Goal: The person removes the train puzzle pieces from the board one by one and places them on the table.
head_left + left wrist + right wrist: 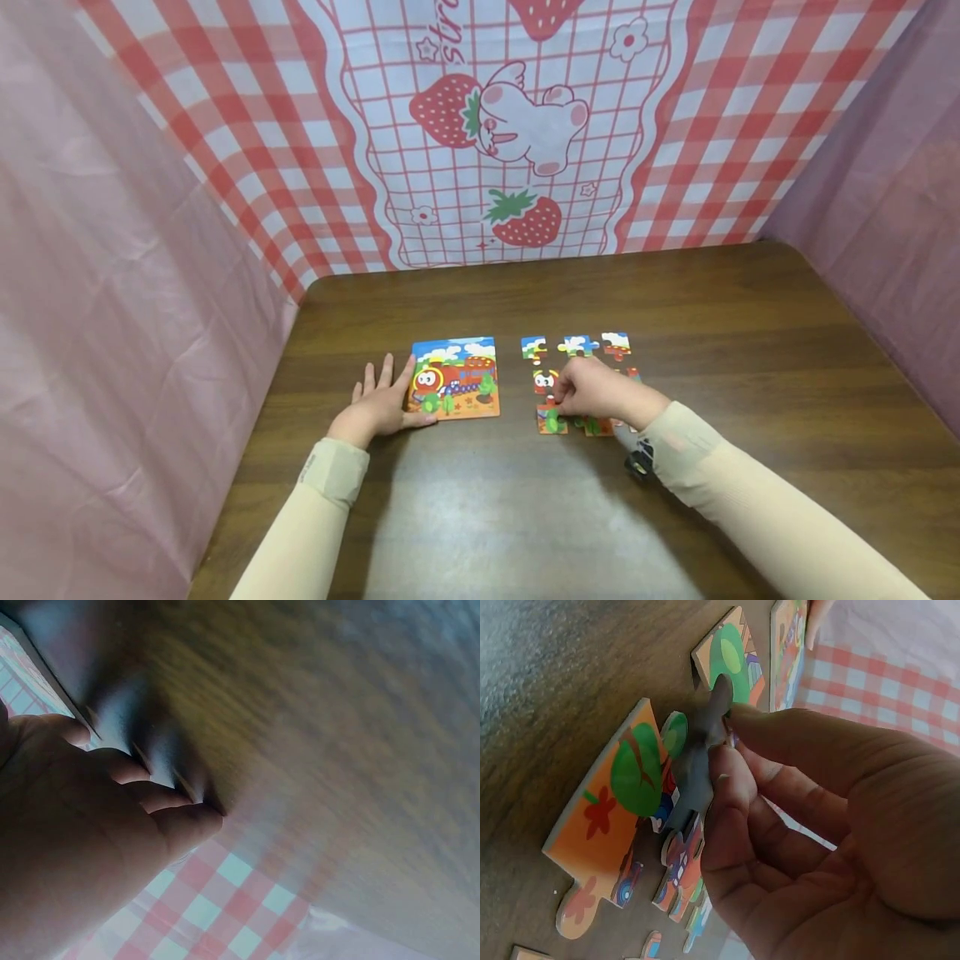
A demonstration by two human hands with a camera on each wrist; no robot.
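Note:
My left hand point(382, 407) lies spread beside a train picture board point(453, 379), with its thumb and index finger at the board's left and lower edges. To the right, jigsaw pieces point(578, 345) of the same train scene are laid out in spaced rows. My right hand point(596, 390) is over the middle of them. In the right wrist view, its thumb and fingers pinch a jigsaw piece point(697, 776), seen from its dark side and tilted on edge. An orange piece with a green bush point(637, 776) lies close by. The hand hides some pieces in the head view.
Everything rests on a brown wooden table point(480, 492). A red-and-white checked cloth with strawberries point(525, 221) hangs behind it, and pink curtains point(112, 292) stand at both sides. A small black device point(639, 460) is on my right wrist.

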